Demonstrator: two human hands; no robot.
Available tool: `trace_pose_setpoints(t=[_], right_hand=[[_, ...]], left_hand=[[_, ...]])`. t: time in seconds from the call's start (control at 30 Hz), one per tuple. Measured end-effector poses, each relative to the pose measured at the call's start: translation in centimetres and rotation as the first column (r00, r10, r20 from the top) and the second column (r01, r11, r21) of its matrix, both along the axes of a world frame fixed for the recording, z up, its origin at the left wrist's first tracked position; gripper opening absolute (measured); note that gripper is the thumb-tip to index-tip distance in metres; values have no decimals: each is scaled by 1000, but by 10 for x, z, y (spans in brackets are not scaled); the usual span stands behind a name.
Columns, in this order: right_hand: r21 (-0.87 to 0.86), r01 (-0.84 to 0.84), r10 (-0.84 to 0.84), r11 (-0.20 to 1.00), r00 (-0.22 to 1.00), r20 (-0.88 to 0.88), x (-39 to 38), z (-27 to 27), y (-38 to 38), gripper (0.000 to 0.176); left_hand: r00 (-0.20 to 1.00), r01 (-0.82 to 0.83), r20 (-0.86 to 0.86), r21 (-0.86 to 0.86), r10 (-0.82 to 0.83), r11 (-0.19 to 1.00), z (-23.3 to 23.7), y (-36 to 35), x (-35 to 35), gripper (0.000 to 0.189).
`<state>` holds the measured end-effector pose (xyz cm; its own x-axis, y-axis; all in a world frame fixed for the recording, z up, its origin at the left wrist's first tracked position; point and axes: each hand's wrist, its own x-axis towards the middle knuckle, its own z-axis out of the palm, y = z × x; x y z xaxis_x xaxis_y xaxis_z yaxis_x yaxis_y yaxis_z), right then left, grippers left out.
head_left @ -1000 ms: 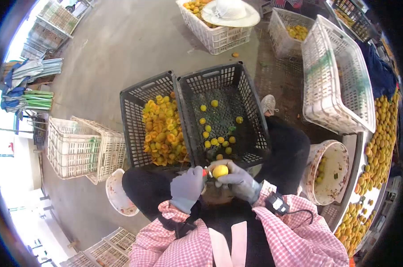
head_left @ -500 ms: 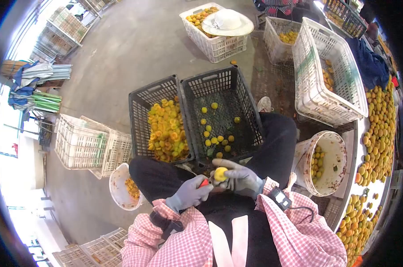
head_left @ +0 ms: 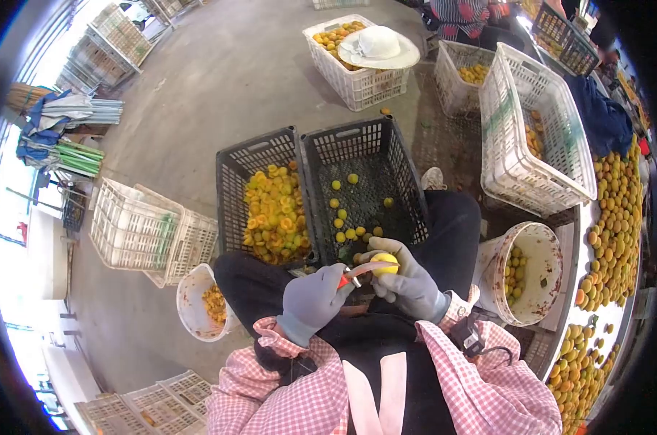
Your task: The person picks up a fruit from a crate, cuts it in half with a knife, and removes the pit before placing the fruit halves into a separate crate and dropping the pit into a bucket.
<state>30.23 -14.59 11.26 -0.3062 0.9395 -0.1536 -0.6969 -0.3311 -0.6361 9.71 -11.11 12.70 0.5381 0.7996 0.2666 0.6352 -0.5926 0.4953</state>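
My left hand (head_left: 310, 301), in a grey glove, is closed round the red handle of a knife (head_left: 372, 267). The curved blade reaches right and lies against a yellow fruit (head_left: 385, 263). That fruit sits in the fingers of my gloved right hand (head_left: 413, 284). Just beyond my hands stand two black crates: the left crate (head_left: 227, 168) holds a heap of cut orange-yellow fruit (head_left: 276, 210), and the right crate (head_left: 315, 161) has scattered whole yellow fruits (head_left: 352, 178) on its bottom.
White buckets with fruit stand at left (head_left: 192, 319) and right (head_left: 500, 279). White crates (head_left: 538, 177) stand at upper right, beside a table covered with fruit (head_left: 614, 210). A white hat (head_left: 379, 45) rests on a filled crate. Another person (head_left: 459, 16) is at the top.
The knife blade now shows against the fruit. My left hand has moved slightly up and left, and my right hand has turned and shifted right with the fruit. The view has shifted slightly.
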Motion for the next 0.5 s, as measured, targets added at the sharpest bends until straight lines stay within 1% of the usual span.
trace_pose_setpoints(t=[0.03, 0.07, 0.1, 0.13, 0.17, 0.2, 0.27, 0.3, 0.33, 0.37, 0.4, 0.47, 0.5], right_hand=[[2, -5, 5, 1000, 1000, 1, -3, 7, -1, 58], [-47, -28, 32, 998, 996, 78, -9, 15, -2, 55], [-97, -47, 61, 994, 986, 153, -15, 21, -3, 52], [-147, -60, 92, 987, 970, 225, -18, 23, -4, 49], [-127, -52, 90, 991, 945, 315, -21, 14, -4, 39], [-127, -55, 93, 990, 944, 317, -20, 10, -4, 39], [-85, -138, 159, 987, 930, 330, -16, 4, -4, 34], [-86, -142, 162, 986, 930, 329, -16, 1, -4, 34], [-131, -180, 213, 975, 926, 313, -16, -3, -5, 31], [-173, -217, 261, 961, 919, 295, -16, -5, -5, 29], [-173, -216, 260, 961, 920, 294, -17, -7, -5, 29], [-234, -221, 281, 947, 922, 265, -18, -10, -6, 30], [-237, -219, 280, 947, 923, 265, -19, -9, -5, 30]], left_hand=[[993, -34, -108, 54, 40, 998, 2, 0, 0, 26], [973, -62, -213, 110, 85, 992, 4, -2, -1, 26], [973, -67, -213, 112, 89, 991, 2, -3, -2, 26], [962, -40, -262, 163, 82, 986, -1, -3, -2, 27], [948, -10, -310, 211, 76, 977, -3, -5, -3, 28], [948, -13, -308, 211, 79, 977, -5, -6, -4, 28], [975, 76, -212, 66, -60, 995, -7, -7, -10, 29], [975, 73, -213, 64, -58, 995, -7, -11, -13, 29], [986, 129, -79, -166, -143, 978, -6, -14, -16, 30], [978, 208, 72, -377, -196, 903, -5, -16, -17, 31], [978, 209, 71, -377, -197, 902, -10, -17, -20, 31], [962, 256, 220, -505, -164, 824, -17, -17, -21, 29], [961, 259, 221, -507, -166, 822, -17, -16, -23, 29]])
